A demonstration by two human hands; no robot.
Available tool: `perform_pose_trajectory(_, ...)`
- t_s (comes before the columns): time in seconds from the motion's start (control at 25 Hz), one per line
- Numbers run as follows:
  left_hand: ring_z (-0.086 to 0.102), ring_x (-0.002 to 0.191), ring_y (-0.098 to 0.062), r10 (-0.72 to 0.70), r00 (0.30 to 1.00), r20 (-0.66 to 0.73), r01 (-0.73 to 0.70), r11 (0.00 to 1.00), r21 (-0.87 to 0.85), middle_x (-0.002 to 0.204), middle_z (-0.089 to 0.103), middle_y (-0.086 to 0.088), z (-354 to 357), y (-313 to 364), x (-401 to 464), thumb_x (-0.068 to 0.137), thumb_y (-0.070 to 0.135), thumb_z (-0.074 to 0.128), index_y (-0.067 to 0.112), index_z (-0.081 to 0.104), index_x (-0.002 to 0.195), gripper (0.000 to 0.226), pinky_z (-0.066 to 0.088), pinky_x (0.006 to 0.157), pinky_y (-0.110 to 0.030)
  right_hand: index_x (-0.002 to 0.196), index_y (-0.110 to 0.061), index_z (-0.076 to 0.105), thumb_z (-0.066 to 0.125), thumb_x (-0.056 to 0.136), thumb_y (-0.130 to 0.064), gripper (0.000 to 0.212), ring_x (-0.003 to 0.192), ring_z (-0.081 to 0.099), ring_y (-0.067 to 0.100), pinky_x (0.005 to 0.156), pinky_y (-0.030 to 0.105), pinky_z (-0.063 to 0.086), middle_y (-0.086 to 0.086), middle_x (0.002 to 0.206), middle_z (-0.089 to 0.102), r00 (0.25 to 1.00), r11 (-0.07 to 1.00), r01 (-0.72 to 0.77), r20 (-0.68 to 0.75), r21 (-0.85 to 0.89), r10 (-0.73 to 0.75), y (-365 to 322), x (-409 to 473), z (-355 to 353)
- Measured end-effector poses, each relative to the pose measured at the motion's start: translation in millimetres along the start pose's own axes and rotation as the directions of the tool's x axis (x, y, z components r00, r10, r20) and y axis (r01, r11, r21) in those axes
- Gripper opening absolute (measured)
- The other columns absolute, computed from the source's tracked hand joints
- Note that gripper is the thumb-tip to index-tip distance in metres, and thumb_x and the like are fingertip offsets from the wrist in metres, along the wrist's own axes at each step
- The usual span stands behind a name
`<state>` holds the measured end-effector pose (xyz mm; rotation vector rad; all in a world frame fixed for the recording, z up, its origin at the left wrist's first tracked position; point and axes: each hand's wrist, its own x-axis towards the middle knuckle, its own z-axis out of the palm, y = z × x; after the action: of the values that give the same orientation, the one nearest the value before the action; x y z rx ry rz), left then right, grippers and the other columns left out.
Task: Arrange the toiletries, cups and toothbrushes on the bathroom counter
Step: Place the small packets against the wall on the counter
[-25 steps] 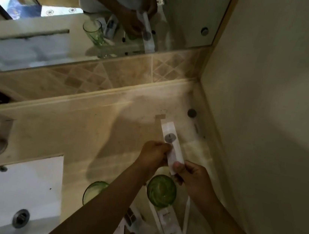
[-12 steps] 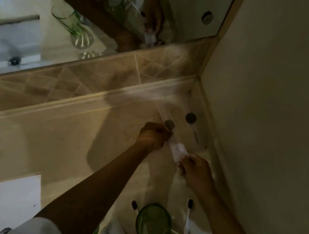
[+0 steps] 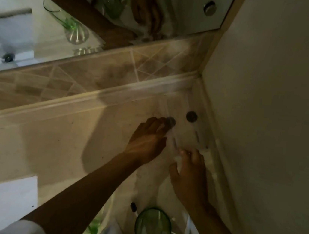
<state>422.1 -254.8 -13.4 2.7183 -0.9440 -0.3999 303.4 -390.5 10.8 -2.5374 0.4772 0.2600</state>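
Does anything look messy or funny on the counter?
Nothing is spilled or broken. Both hands, left hand and right hand, are on a white packet lying slanted near the corner. The green cup stands upright.

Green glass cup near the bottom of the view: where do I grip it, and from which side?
Probably grip the green cup by its round rim or upper wall, coming straight down from above. It stands upright with its mouth open to the camera, and a toothbrush and packets crowd its left side; the right hand is nearer.
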Motion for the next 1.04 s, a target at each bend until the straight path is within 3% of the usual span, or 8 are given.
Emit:
perform_pose_trajectory(0.28, 0.016, 0.15, -0.034, -0.023, 0.988, 0.154, 0.016, 0.999, 0.051, 0.167, 0.016, -0.001, 4, -2, 13, 0.101, 0.039, 0.043, 0.027, 0.026, 0.155, 0.058, 0.023, 0.118, -0.052, 0.144, -0.012, 0.047, 0.051, 0.09, -0.026, 0.056, 0.132, 0.038, 0.024, 0.11, 0.034, 0.036, 0.006, 0.15, 0.041, 0.995, 0.999, -0.026, 0.091, -0.036, 0.029, -9, 13, 13)
perform_pose_trajectory(0.52, 0.009, 0.153, -0.033, -0.005, 0.993, 0.117, 0.002, 1.0, 0.029, 0.167, 0.014, -0.004, 6, 2, 15, 0.101, 0.039, 0.042, 0.025, 0.02, 0.157, 0.062, 0.006, 0.124, -0.053, 0.138, -0.015, 0.054, 0.053, 0.089, -0.026, 0.05, 0.13, 0.04, 0.024, 0.108, 0.038, 0.04, 0.005, 0.147, 0.045, 0.997, 1.0, 0.014, 0.074, -0.019, -0.012, -1, 18, 10)
perform_pose_trajectory(0.6, 0.01, 0.153, -0.032, -0.013, 0.995, 0.097, 0.013, 1.0, 0.003, 0.167, 0.015, -0.005, 4, 5, 10, 0.101, 0.04, 0.041, 0.025, 0.017, 0.158, 0.064, 0.006, 0.124, -0.052, 0.129, -0.015, 0.059, 0.055, 0.089, -0.026, 0.042, 0.126, 0.044, 0.024, 0.105, 0.039, 0.044, 0.005, 0.143, 0.047, 0.997, 1.0, 0.025, 0.066, 0.017, -0.026, 3, 14, 8)
perform_pose_trajectory(0.68, 0.017, 0.151, -0.032, -0.026, 0.999, 0.045, 0.027, 0.999, -0.019, 0.164, 0.024, -0.007, 2, 10, 0, 0.101, 0.04, 0.041, 0.023, 0.024, 0.155, 0.059, 0.011, 0.124, -0.05, 0.12, -0.015, 0.062, 0.058, 0.088, -0.025, 0.034, 0.12, 0.047, 0.024, 0.099, 0.038, 0.047, 0.004, 0.137, 0.049, 0.998, 0.997, 0.026, 0.05, 0.072, -0.029, 11, 7, 5)
perform_pose_trajectory(0.76, 0.031, 0.145, -0.032, -0.083, 0.996, -0.04, 0.08, 0.994, -0.077, 0.155, 0.041, -0.011, 0, 17, -18, 0.1, 0.039, 0.044, 0.019, 0.043, 0.146, 0.05, 0.022, 0.12, -0.047, 0.116, -0.016, 0.063, 0.061, 0.088, -0.023, 0.029, 0.119, 0.048, 0.024, 0.098, 0.033, 0.046, 0.003, 0.136, 0.049, 0.999, 0.993, 0.012, 0.049, 0.12, -0.018, 20, -5, 3)
perform_pose_trajectory(0.88, 0.051, 0.126, -0.028, -0.247, 0.96, -0.128, 0.194, 0.924, -0.33, 0.134, 0.059, -0.011, -3, 27, -57, 0.1, 0.031, 0.052, 0.013, 0.059, 0.131, 0.036, 0.039, 0.106, -0.036, 0.117, -0.018, 0.064, 0.064, 0.087, -0.019, 0.03, 0.121, 0.049, 0.02, 0.096, 0.025, 0.041, 0.002, 0.137, 0.048, 0.998, 0.984, -0.019, 0.056, 0.177, 0.009, 32, -28, 1)
perform_pose_trajectory(1.04, 0.063, 0.088, -0.016, -0.505, 0.839, -0.202, 0.305, 0.744, -0.595, 0.105, 0.067, -0.005, -13, 50, -133, 0.1, 0.025, 0.056, 0.012, 0.066, 0.114, 0.021, 0.046, 0.075, -0.025, 0.109, -0.019, 0.066, 0.063, 0.086, -0.012, 0.024, 0.1, 0.058, 0.015, 0.088, 0.032, 0.051, -0.001, 0.123, 0.052, 0.997, 0.966, -0.047, 0.069, 0.253, 0.03, 44, -68, -4)
